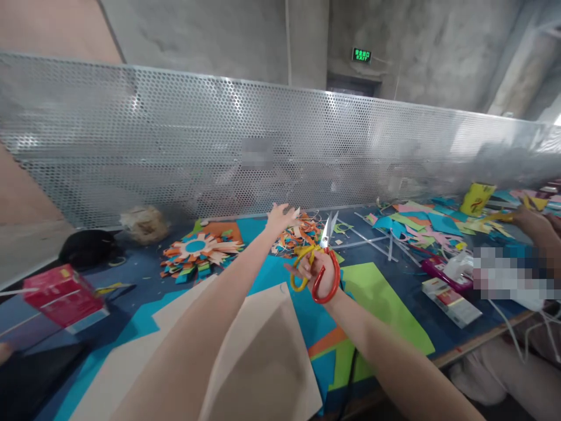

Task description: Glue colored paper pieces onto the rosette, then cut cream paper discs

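My left hand [281,216] stretches out over a heap of paper scraps [302,233] near the metal screen. Its fingers look spread, with a pale strip of paper at their tips that I cannot tell is touched. In my right hand [319,272] is a pair of scissors [325,241] with one yellow and one red handle loop, its blades slightly apart and pointing away from me. Below both hands lie a cream paper sheet [272,345], a blue sheet [313,316] and a green sheet [381,298]. A layered paper flower [197,248] sits left of my left forearm.
A perforated metal screen [197,140] runs along the table's back. At left are a pink box [63,297] and a black cap [90,248]. On the right are a yellow container [477,199], a white box [451,301] and another person's hand [532,222] with yellow-handled scissors.
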`<state>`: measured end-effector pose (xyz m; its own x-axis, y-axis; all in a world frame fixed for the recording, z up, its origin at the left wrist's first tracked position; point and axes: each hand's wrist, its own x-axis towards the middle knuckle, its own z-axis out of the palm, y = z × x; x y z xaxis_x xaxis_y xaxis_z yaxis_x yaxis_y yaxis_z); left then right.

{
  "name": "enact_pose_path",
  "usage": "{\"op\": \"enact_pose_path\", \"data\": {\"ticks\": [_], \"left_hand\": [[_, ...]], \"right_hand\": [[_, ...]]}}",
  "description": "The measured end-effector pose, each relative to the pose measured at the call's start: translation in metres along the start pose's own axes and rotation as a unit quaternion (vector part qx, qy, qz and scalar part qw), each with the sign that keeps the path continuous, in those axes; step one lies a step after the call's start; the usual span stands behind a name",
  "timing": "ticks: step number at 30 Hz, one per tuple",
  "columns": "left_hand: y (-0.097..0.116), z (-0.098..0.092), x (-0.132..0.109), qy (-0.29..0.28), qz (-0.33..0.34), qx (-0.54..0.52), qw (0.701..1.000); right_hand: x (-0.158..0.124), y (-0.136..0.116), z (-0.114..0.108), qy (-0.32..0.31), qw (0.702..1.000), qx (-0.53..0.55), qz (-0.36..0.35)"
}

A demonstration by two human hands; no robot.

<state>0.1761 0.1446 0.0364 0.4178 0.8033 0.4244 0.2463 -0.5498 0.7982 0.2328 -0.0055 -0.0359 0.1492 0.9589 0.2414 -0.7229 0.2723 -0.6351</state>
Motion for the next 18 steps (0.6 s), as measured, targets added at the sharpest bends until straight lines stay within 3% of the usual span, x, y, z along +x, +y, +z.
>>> {"op": "enact_pose_path", "data": {"ticks": [2,5,7,10,13,15,18], "left_hand": [[0.005,-0.007,-0.023,-0.008,0.005,0.012,1.000],[0.008,-0.025,-0.080,-0.072,0.050,0.033,0.996],[0.010,-0.037,-0.117,-0.144,0.142,0.165,0.965],[0.012,-0.046,-0.154,-0.179,0.161,0.317,0.917],[0.016,-0.048,-0.172,-0.207,0.179,0.372,0.887],[0.018,-0.050,-0.182,-0.225,0.166,0.327,0.903],[0.020,-0.057,-0.199,-0.227,0.092,0.202,0.948]], "right_hand": [[0.002,-0.002,0.000,0.011,1.000,0.009,-0.010],[0.003,-0.004,0.001,0.016,0.999,0.027,0.003],[0.001,-0.004,0.004,0.006,0.999,0.040,0.031],[-0.007,-0.002,0.010,-0.023,0.995,0.056,0.076],[-0.016,-0.002,0.017,-0.067,0.989,0.054,0.123],[-0.020,-0.001,0.022,-0.104,0.981,0.040,0.156],[-0.027,0.000,0.029,-0.153,0.970,0.015,0.187]]}}
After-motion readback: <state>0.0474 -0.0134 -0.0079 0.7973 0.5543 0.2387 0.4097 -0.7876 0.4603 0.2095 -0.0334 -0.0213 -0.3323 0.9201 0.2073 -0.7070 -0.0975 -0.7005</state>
